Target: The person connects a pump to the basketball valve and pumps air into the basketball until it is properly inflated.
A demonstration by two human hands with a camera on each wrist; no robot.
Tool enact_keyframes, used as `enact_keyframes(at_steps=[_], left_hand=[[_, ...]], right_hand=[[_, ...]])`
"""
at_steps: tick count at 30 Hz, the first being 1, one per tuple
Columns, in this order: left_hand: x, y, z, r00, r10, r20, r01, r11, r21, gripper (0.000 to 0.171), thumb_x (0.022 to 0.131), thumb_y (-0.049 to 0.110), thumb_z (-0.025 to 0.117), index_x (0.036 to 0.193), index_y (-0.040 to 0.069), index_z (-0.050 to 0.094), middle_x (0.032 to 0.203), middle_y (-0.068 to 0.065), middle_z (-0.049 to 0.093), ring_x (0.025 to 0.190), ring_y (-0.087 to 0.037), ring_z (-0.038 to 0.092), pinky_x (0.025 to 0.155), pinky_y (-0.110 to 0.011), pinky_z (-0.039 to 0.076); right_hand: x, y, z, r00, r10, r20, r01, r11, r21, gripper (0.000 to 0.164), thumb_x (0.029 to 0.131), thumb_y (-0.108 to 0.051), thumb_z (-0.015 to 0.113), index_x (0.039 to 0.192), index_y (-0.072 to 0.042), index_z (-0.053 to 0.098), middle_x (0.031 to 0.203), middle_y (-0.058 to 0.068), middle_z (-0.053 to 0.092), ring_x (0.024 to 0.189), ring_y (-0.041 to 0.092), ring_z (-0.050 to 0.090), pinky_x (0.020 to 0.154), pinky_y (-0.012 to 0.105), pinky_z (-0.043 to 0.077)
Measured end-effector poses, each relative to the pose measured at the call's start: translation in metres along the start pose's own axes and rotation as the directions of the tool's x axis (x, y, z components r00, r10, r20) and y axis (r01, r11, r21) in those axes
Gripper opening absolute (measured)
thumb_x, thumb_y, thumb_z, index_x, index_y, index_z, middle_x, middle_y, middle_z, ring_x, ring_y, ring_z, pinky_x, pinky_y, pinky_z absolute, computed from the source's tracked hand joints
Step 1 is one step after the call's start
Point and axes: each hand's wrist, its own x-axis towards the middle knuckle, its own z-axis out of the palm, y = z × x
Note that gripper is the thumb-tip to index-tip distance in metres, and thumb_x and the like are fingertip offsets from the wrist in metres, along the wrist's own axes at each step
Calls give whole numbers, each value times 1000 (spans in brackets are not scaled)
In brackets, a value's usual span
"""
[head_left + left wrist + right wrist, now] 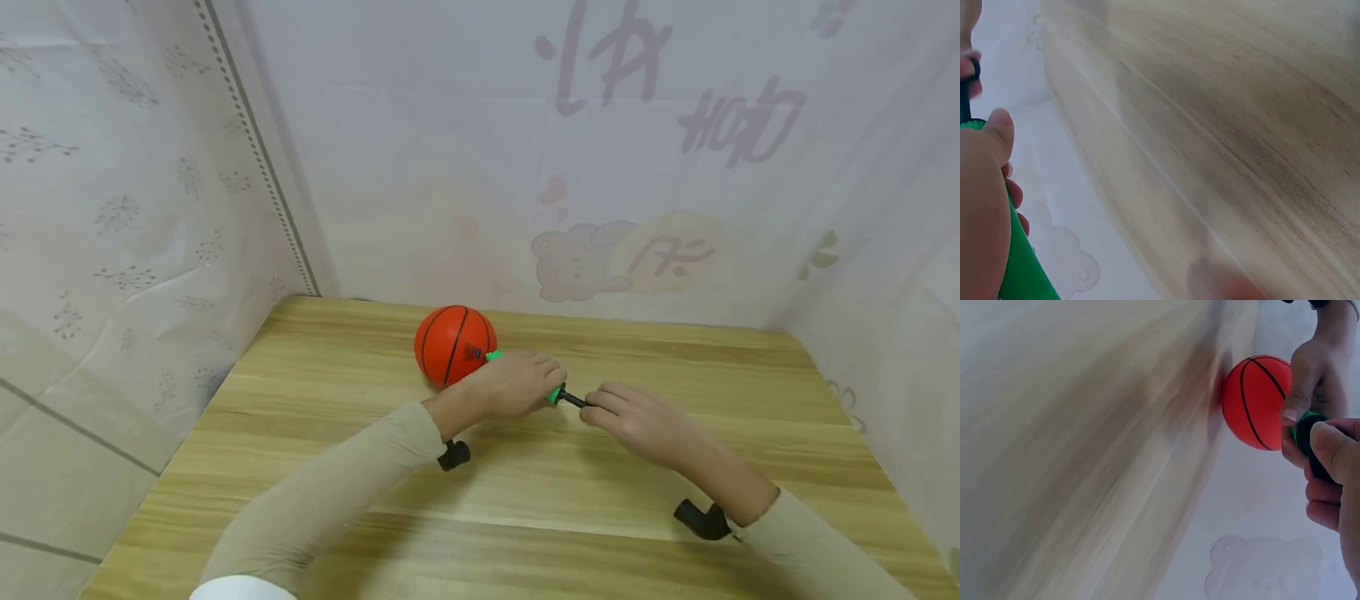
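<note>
A green hand pump (1025, 269) with a black rod (573, 400) is held between my two hands. My left hand (517, 385) wraps round its green barrel, fingers curled along the far side. At the other end, my right hand (641, 421) grips the black handle (1319, 465), with a short length of rod showing between the hands. An orange basketball (450, 343) with black seams sits on the table just left of my left hand. The pump's far green end overlaps the ball's right edge in the head view; the ball's lower right is partly hidden by the left hand.
The wood-grain table (540, 500) ends at a pale printed curtain (450, 167) behind, with more curtain at both sides. Black wrist-camera mounts (453, 455) stick out below both wrists, close over the tabletop.
</note>
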Motion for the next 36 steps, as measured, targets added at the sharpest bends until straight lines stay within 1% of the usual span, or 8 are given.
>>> enact_keyframes(at_steps=[6,11,13,18,21,26,29,36], left_hand=[[1,-1,0,1000,-1,-9,1,1000,12,24,104,36,58,107,12,54,101,4,57,96,-12,53,90,-23,43],[-1,-2,-1,999,1,-40,0,999,39,29,103,41,58,110,13,54,101,5,55,95,-11,51,88,-24,43],[-3,-4,-3,999,-9,-34,10,1000,29,36,102,45,59,118,13,55,108,5,57,102,-11,53,94,-27,43],[-16,-18,-7,995,-98,-22,98,995,18,73,96,65,56,146,12,46,142,-2,53,133,-22,48,115,-44,33],[-30,-33,-10,985,-164,-54,165,986,27,85,91,74,53,149,13,43,146,-4,50,138,-26,43,117,-50,28],[-53,-53,-15,962,-264,-76,266,964,9,87,84,76,63,146,15,51,144,-7,52,138,-30,41,114,-57,28],[-62,-61,-15,946,-318,-59,318,948,-10,85,81,73,69,144,18,54,144,-8,51,135,-32,42,109,-58,32],[-69,-63,-6,931,-361,-45,350,922,-164,88,77,67,78,146,20,51,151,-13,41,141,-36,35,104,-63,39]], right_hand=[[13,6,13,1000,7,-9,-7,1000,6,46,113,-16,27,96,-6,69,95,3,68,85,16,62,73,24,53],[15,6,10,999,10,-39,-10,1000,-3,47,113,-16,29,95,-4,70,94,5,68,84,17,63,73,25,54],[15,6,8,998,9,-58,-9,1000,-12,46,112,-16,30,94,-4,70,94,5,68,84,17,63,73,26,54],[11,9,7,997,-1,-73,1,1000,0,37,111,-13,38,95,-3,70,93,6,68,83,18,63,73,27,55],[7,9,6,998,3,-62,-2,1000,3,35,111,-14,40,95,-3,69,93,6,68,83,18,63,72,27,55],[-2,11,3,997,17,-72,-17,1000,-2,42,112,-18,35,94,-4,69,92,6,68,83,19,64,71,28,56],[-8,14,1,995,32,-91,-33,999,-4,42,112,-20,36,93,-4,70,92,7,69,82,20,64,69,28,56],[-20,23,3,993,89,-82,-88,996,21,40,112,-18,36,94,-2,68,95,9,70,85,22,66,71,29,57]])
